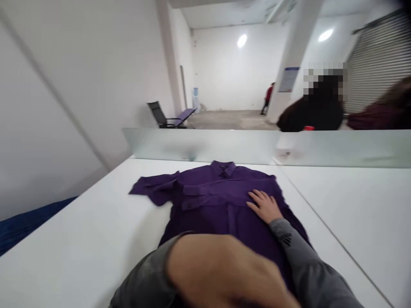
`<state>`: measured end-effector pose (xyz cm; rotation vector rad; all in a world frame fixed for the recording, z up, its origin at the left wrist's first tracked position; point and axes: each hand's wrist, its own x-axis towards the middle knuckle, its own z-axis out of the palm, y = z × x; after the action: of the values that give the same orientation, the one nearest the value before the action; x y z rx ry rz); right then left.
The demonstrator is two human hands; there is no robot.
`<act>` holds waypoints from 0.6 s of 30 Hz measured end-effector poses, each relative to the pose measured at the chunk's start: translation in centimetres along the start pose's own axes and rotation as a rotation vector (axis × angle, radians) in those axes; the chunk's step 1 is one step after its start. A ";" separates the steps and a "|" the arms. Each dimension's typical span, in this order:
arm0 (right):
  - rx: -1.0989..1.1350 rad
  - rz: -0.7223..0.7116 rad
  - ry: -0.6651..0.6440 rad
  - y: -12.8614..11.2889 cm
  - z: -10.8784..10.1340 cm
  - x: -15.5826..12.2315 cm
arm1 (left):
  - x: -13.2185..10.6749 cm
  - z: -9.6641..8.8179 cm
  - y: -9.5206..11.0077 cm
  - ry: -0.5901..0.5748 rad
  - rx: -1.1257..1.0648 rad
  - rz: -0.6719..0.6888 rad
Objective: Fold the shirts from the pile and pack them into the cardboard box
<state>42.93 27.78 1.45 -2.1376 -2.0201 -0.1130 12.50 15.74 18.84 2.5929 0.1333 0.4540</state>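
Note:
A purple collared shirt (221, 218) lies front side up, its collar pointing away from me. One sleeve is folded across the chest, with its cuff toward the left; the other sleeve (154, 187) stretches out to the left on the white table (96, 239). My right hand (265, 206) rests flat on the folded sleeve near the shirt's right side, fingers spread. Close to the camera, my left hand (224, 269) is raised over the lower part of the shirt. It is blurred and its fingers are out of sight, so what it holds, if anything, cannot be made out.
A frosted low partition (205, 143) runs along the table's far edge. Beyond it are two people at the right, a person in red (269, 96) farther back, and a black chair (160, 114). A seam crosses the table right of the shirt. Blue fabric (28, 222) shows at far left.

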 end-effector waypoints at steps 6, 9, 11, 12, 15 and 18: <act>-0.053 -0.041 0.053 1.2 1.6 1.3 | 0.1 -0.1 -10.4 0.175 0.150 -0.455; -0.059 -0.038 0.061 1.1 1.5 1.1 | -5.0 -1.4 -15.8 0.567 0.358 -1.099; -0.058 -0.034 0.065 0.9 1.4 1.1 | -9.0 -3.3 -18.7 0.675 0.415 -1.301; -0.057 -0.032 0.068 0.8 1.4 1.1 | -10.7 -4.3 -19.9 0.722 0.428 -1.388; -0.054 -0.030 0.087 0.8 1.5 1.1 | -14.3 -6.5 -22.9 0.822 0.381 -1.583; -0.047 -0.032 0.091 0.9 1.6 1.1 | -15.2 -7.0 -25.4 0.901 0.278 -1.607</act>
<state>43.74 29.15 0.04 -2.0877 -2.0204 -0.2602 -4.40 38.37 7.59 1.4499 2.3385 0.8419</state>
